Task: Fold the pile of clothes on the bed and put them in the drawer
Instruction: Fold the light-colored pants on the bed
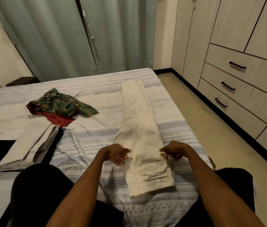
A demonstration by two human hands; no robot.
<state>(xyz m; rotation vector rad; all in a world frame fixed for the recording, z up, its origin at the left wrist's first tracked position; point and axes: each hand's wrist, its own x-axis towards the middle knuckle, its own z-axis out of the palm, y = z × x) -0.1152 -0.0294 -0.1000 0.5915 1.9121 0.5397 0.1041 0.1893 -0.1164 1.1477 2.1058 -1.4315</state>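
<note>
While the cream trousers (139,128) lie lengthwise on the bed (88,145), legs stacked one on the other and waistband nearest the person, the left hand (117,154) sits at their left edge and the right hand (172,153) at their right edge. Both hands have loosely curled fingers; the blur means I cannot tell whether either pinches the cloth or only hovers beside it.

The likely trouble is a crooked fold: if one hand lifts sooner than the other, the stacked legs could slide apart and the crease skew. The trousers also lie near the bed's right side, so a careless pull could drag the leg ends over it.

Counted: one pair of trousers laid out; one unfolded heap of two garments, a green plaid piece (64,104) over a red one (59,118); one folded stack (29,145) at left, its number of pieces unclear; three handled drawers (237,89) in the wardrobe, all closed.
</note>
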